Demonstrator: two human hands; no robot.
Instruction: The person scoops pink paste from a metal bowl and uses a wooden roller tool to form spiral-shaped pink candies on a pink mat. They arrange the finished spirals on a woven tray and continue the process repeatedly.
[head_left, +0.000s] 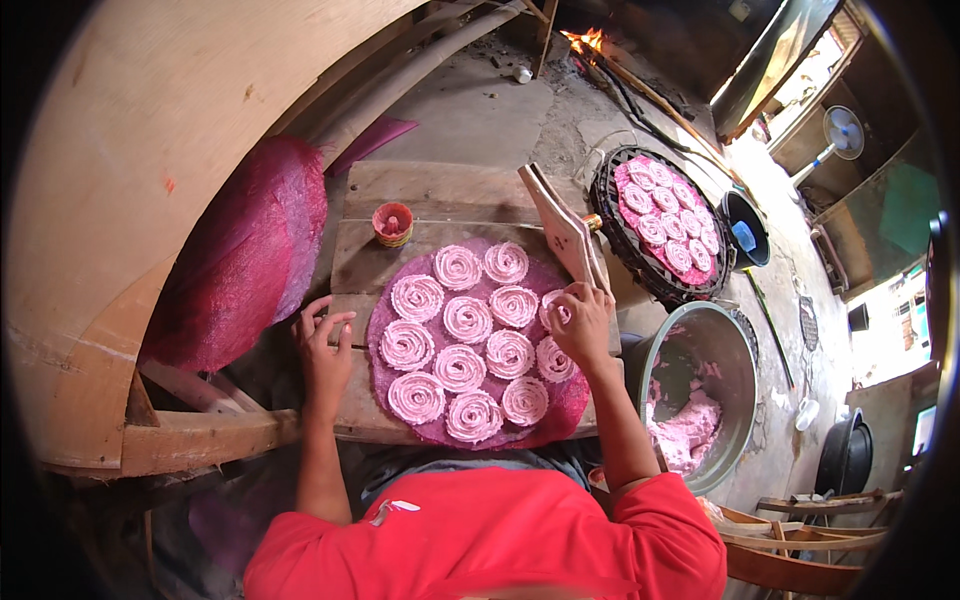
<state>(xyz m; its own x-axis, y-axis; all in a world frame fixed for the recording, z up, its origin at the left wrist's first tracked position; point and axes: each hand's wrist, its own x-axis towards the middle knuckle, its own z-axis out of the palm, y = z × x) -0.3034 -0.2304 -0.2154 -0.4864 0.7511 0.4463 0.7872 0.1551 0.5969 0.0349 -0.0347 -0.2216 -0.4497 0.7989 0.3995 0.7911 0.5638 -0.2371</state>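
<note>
Here at the right side of the purple sheet (pixel 562 415), a pink rosette (pixel 548 312) sits under the right hand (pixel 586 318): round rather than long, swirl facing up. The fingers bend down onto it, close together; whether they actually pinch it, I can't tell! Over on the left, the left hand (pixel 326 338) is loosely open, gripping nothing, beside the counter's (pixel 435 188) edge. More swirls (pixel 460 368) crowd the sheet, all facing up. Beyond them, a small red cup (pixel 394 240) shows a central post inside. Out to the right, the grey basin (pixel 740 380) holds a lump of pink dough (pixel 690 435); farther up, a black rack (pixel 610 215) bears a second rosette-covered sheet (pixel 665 250), and the dark bucket (pixel 737 207) just beside it contains something blue (pixel 743 236).
</note>
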